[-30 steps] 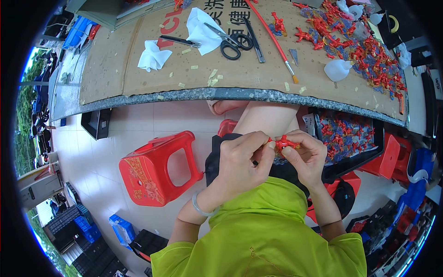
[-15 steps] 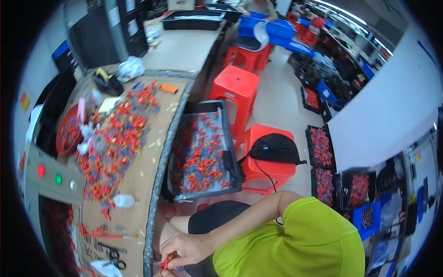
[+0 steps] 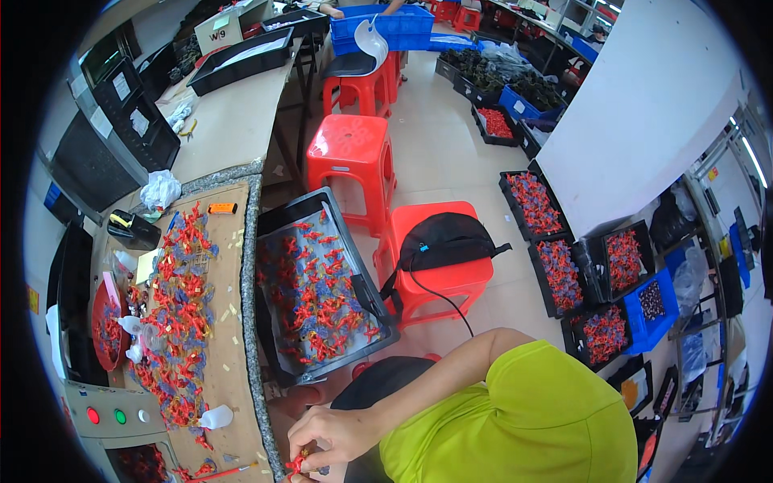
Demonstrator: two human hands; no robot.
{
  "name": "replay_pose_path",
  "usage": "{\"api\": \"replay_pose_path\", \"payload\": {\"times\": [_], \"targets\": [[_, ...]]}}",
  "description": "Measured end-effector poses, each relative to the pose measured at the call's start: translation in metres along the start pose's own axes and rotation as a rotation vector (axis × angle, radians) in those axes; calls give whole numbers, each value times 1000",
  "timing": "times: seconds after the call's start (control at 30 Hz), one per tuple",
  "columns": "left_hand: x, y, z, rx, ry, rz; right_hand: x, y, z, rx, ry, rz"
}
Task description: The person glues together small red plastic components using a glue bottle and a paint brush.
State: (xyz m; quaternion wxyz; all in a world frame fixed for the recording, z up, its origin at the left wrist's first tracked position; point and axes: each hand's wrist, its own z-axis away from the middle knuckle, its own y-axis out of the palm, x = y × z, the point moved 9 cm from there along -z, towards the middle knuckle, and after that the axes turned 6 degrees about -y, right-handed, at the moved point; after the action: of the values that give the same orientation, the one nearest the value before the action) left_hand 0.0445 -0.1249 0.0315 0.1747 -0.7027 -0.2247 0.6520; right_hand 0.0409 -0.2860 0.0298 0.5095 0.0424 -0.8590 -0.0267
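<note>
My right hand reaches across from the right, past the bench edge, and its fingers pinch a small red plastic figure. A bit of dark translucent plastic shows beside those fingers. Only a sliver of my left hand shows at the lower rim, right under the figure; its grip is cut off by the picture edge. Left of my hands, the bench bears a long heap of red, purple and yellow figures. A white squeeze bottle lies by the heap's near end, with a thin red-handled brush below.
A black tray of figures stands beside the bench. Red stools stand beyond, one under a black bag with a cable. A grey machine with coloured buttons is at left. More trays line the floor at right. A person handles a blue crate.
My view has swung, so the bench sits farther left and more floor trays show at right. My right hand still pinches the red figure, its fingers shifted slightly.
</note>
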Motion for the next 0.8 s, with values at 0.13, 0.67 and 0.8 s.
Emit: {"api": "replay_pose_path", "payload": {"times": [0.13, 0.67, 0.8], "targets": [[5, -4, 4, -30, 33, -10, 4, 1, 3, -5, -8, -21], [-13, -8, 13, -33, 91, -49, 0, 12, 10, 31, 28, -49], [7, -15, 15, -96, 56, 77, -3, 22, 6, 11, -38, -77]]}}
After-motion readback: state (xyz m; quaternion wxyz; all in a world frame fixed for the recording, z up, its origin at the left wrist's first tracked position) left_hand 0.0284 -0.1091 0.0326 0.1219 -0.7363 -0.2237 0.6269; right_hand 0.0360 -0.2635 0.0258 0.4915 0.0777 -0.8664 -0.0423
